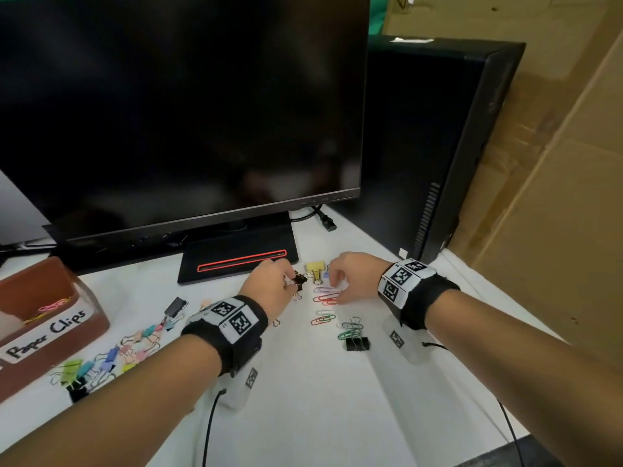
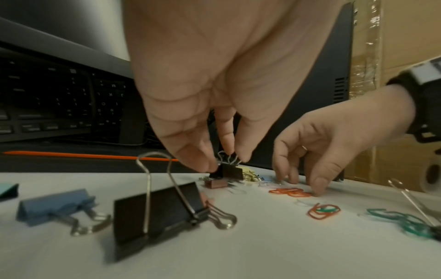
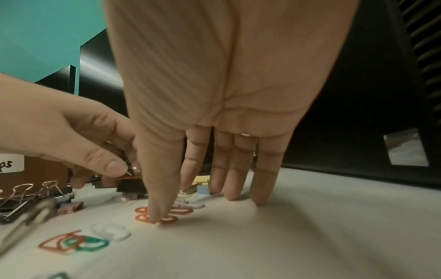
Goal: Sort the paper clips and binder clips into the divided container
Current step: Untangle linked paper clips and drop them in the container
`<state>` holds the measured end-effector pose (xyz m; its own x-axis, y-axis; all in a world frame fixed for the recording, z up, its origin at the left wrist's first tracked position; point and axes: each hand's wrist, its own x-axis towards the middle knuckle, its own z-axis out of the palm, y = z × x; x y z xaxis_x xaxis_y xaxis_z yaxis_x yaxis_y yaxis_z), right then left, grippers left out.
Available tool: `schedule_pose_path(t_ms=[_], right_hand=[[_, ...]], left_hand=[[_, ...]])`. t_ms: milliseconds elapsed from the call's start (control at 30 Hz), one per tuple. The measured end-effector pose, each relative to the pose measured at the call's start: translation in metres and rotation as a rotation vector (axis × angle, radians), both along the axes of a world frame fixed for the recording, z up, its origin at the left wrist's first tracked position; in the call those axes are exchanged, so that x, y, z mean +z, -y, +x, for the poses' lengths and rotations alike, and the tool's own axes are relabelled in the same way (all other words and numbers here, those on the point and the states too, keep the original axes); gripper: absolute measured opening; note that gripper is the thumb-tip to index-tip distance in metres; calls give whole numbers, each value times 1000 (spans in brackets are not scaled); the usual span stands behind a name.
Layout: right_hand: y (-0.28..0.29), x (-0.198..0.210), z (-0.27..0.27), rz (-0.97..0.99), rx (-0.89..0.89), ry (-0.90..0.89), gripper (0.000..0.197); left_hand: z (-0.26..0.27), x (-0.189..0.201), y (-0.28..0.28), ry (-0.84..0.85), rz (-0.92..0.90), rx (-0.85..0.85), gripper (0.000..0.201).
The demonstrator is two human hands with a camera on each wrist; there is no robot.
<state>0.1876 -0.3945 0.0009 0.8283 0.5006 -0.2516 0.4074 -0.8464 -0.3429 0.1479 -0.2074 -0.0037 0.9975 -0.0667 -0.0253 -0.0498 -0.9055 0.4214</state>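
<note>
Near the monitor base: both hands at the clip scatter.
My left hand [image 1: 269,284] grip pinches a black binder clip [image 2: 230,170]; my right hand [image 1: 350,274], fingers straight, presses red paper clips [image 3: 157,217] on the bench [image 1: 303,399]. Divided container [image 1: 50,318] holds few paper clips; most remain. Monitor [image 1: 168,112] crowds behind.

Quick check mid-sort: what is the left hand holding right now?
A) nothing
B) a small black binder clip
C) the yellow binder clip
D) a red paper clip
B: the left hand pinches a small black binder clip by its wire handles, lifted just off the table.
</note>
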Motion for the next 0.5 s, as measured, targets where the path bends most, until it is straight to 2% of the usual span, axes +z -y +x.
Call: schedule_pose_path(t_ms=[133, 200, 333, 500], right_hand=[[-10, -2, 0, -7, 79, -10, 48], [-14, -3, 0, 10, 95, -1, 43], [-19, -1, -2, 41, 78, -20, 21], [-10, 3, -3, 17, 26, -47, 19]], left_hand=[[-16, 0, 6, 33, 3, -50, 25], [-22, -2, 13, 15, 13, -151, 25], [-24, -10, 27, -84, 22, -287, 31], [-12, -11, 38, -148, 105, -326, 32]])
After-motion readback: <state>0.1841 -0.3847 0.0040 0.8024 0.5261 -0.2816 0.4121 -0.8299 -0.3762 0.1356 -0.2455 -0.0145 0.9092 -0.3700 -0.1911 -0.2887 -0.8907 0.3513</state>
